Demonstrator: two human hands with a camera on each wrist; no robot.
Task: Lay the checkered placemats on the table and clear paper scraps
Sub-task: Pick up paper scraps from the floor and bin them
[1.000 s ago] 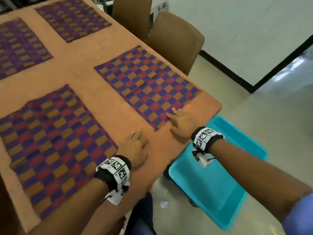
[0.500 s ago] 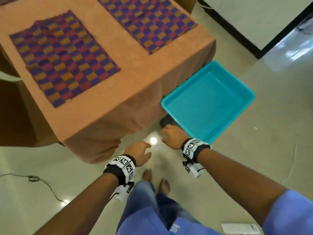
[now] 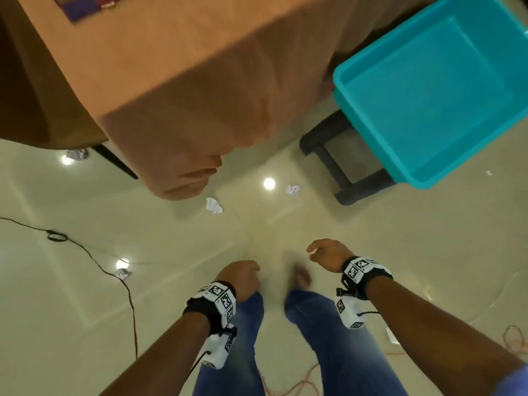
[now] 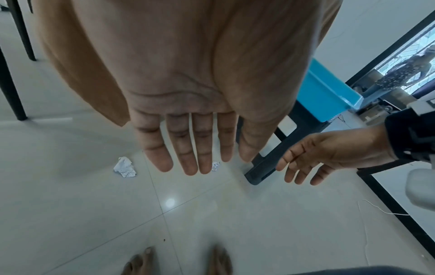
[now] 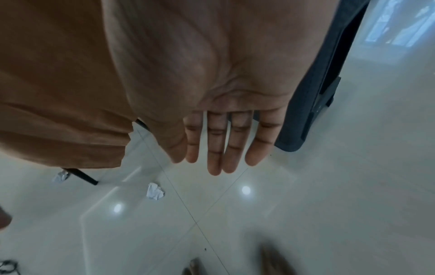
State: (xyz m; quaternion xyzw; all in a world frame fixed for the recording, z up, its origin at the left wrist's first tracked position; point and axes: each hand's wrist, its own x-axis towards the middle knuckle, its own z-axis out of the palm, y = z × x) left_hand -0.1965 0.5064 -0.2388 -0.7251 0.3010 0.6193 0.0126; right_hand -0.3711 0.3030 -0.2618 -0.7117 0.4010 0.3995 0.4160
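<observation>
White crumpled paper scraps (image 3: 214, 205) lie on the glossy tiled floor (image 3: 371, 238), so both empty hands, left hand (image 3: 243, 277) and right hand (image 3: 328, 254), with fingers loose and spread, should reach low and pinch one scrap each.

- Tablecloth (image 3: 177, 90): tan, draped over the table edge, hanging in folds with one corner low over the floor.
- Tub (image 3: 434, 81): turquoise plastic, resting on a dark stool (image 3: 345, 155) just beside the cloth.
- Floor (image 3: 371, 224): pale glossy tiles with bright lamp reflections.
- Black cable (image 3: 94, 258): crosses the floor at left, with a small loop.
- Orange cord (image 3: 517, 338): lies on the floor at right.
- Jeans (image 3: 337, 347): blue; bare feet below, blurred.
- Black chair leg (image 3: 114, 161): under the cloth, left.
</observation>
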